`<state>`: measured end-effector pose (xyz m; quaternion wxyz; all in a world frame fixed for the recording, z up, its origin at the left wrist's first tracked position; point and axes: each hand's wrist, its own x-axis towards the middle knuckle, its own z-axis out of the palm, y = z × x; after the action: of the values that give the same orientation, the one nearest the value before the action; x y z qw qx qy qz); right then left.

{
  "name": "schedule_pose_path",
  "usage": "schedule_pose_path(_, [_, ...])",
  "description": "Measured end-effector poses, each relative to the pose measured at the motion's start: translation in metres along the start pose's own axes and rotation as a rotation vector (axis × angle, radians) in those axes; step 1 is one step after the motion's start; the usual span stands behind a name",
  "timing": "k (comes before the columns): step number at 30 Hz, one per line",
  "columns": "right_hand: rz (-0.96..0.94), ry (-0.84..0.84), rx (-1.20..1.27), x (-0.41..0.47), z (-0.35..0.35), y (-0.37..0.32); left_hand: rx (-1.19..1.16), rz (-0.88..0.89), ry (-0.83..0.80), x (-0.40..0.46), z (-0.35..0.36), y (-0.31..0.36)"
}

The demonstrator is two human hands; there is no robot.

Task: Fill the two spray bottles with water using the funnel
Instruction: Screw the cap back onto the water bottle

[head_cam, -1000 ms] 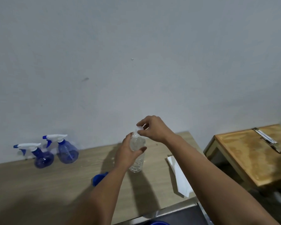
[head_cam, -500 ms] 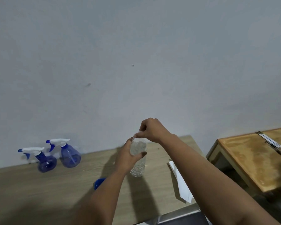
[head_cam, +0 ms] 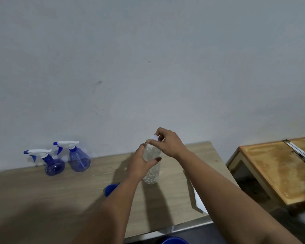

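Room: I see a plain pale grey wall (head_cam: 148, 67) with a few small marks, behind a long table (head_cam: 42, 191) with a light wood-grain top.
Water bottle: a clear, ribbed plastic bottle (head_cam: 152, 171) stands upright near the middle of the table, holding clear water.
Cap: a white cap (head_cam: 154, 137) sits at the bottle's top.
Left hand: my left hand (head_cam: 139, 164) wraps the upper part of the bottle, fingers and thumb curled round it.
Right hand: my right hand (head_cam: 167, 144) is over the top, thumb and fingertips pinching the cap; I cannot tell whether the cap is loose.
Spray bottles: two round-bellied bottles of see-through blue plastic stand by the wall at the left, well apart from my hands; the left one (head_cam: 54, 166) and the right one (head_cam: 79, 160) are just beside each other, each with a white trigger head and blue nozzle tip.
Funnel: a glossy blue funnel (head_cam: 110, 189) lies on the table, partly hidden under my left forearm.
Paper: a white folded sheet (head_cam: 198, 199) lies under my right forearm.
Side table: a worn, varnished wooden table (head_cam: 271, 173) stands at the right.
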<state>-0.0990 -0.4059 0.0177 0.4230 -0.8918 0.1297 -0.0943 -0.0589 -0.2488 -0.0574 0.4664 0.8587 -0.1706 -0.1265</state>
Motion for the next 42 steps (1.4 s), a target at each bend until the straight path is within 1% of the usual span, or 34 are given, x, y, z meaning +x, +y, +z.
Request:
schedule_pose_path(2, [-0.008,-0.013,0.023,-0.002,0.000,-0.002,0.002,0.001,0.000,0.000,-0.001,0.000])
schedule_pose_path(4, [-0.028,-0.098,0.150,-0.003,-0.001,0.001,-0.012,0.004,0.001,0.000,-0.004,0.000])
schedule_pose_path(6, [-0.035,-0.123,0.225,-0.003,-0.001,0.007,-0.017,0.008,0.015,0.000,-0.003,0.000])
schedule_pose_path(8, [-0.038,-0.071,0.230,-0.003,0.003,0.012,-0.013,0.022,0.030,-0.002,0.000,0.001])
schedule_pose_path(12, [-0.012,0.118,0.198,-0.004,0.017,0.016,0.006,0.052,0.038,-0.005,0.005,0.006])
schedule_pose_path(13, [-0.009,0.139,0.198,-0.005,0.018,0.017,0.017,0.056,0.041,-0.005,0.005,0.006])
schedule_pose_path(17, [-0.067,0.039,0.248,-0.006,0.017,0.020,-0.014,0.056,0.053,-0.004,0.002,0.002])
schedule_pose_path(18, [-0.075,0.044,0.254,-0.006,0.017,0.021,-0.022,0.058,0.053,-0.005,0.002,0.003])
schedule_pose_path(24, [-0.044,0.136,0.233,-0.006,0.027,0.015,0.007,0.032,0.065,-0.007,0.003,0.003])
schedule_pose_path(26, [-0.027,0.201,0.230,-0.009,0.030,0.016,0.019,0.042,0.036,-0.005,0.003,0.001])
schedule_pose_path(28, [-0.037,0.277,0.176,-0.014,0.037,0.018,0.011,0.037,-0.015,-0.003,-0.001,-0.004])
schedule_pose_path(30, [-0.032,0.318,0.115,-0.016,0.045,0.021,0.003,0.019,-0.059,-0.005,-0.010,-0.015])
schedule_pose_path(31, [-0.014,0.324,0.127,-0.016,0.048,0.022,0.011,0.009,-0.067,-0.008,-0.016,-0.022])
schedule_pose_path(33, [0.010,0.317,0.193,-0.016,0.053,0.022,0.094,-0.033,-0.046,-0.013,-0.030,-0.041])
schedule_pose_path(34, [0.019,0.303,0.223,-0.015,0.054,0.021,0.187,-0.066,-0.030,-0.014,-0.037,-0.054])
schedule_pose_path(36, [0.022,0.277,0.258,-0.013,0.058,0.020,0.454,-0.162,-0.039,-0.015,-0.051,-0.079])
schedule_pose_path(37, [0.014,0.275,0.266,-0.013,0.061,0.019,0.569,-0.224,-0.060,-0.013,-0.057,-0.091])
schedule_pose_path(39, [0.008,0.296,0.292,-0.013,0.067,0.019,0.707,-0.338,-0.138,-0.009,-0.064,-0.108])
schedule_pose_path(42, [0.005,0.351,0.318,-0.015,0.074,0.022,0.752,-0.456,-0.276,-0.003,-0.065,-0.123])
